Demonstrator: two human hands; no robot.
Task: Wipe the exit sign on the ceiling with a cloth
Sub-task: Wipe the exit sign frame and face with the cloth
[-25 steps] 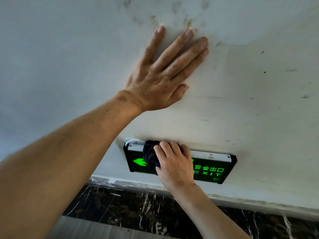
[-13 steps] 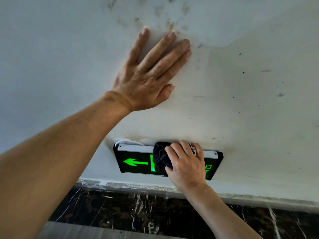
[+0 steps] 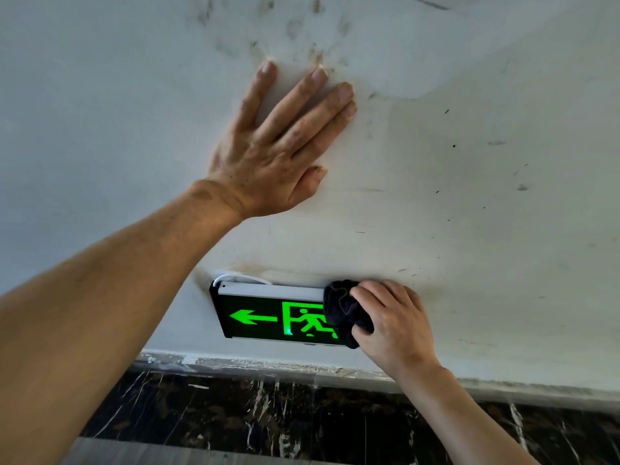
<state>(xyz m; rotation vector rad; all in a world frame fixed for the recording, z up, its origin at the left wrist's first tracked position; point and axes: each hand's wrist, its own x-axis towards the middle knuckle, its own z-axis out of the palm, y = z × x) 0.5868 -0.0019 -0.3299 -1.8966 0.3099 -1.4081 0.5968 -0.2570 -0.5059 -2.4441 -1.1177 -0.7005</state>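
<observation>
A black exit sign (image 3: 265,315) with a glowing green arrow and running figure hangs from the white ceiling. My right hand (image 3: 396,325) grips a bunched dark cloth (image 3: 344,312) and presses it against the sign's right part, hiding the right end and its lettering. A white cable loops out at the sign's top left corner. My left hand (image 3: 278,152) lies flat on the ceiling above the sign, fingers spread, holding nothing.
The white ceiling (image 3: 469,196) carries dark smudges and specks, thickest just past my left fingertips. Below the sign runs a rough painted edge, then a band of black marble wall (image 3: 268,417) with white veins.
My right hand has slid the cloth rightward along the sign, from its left-middle to its right end, uncovering the arrow and the running figure. The left hand has stayed flat on the ceiling.
</observation>
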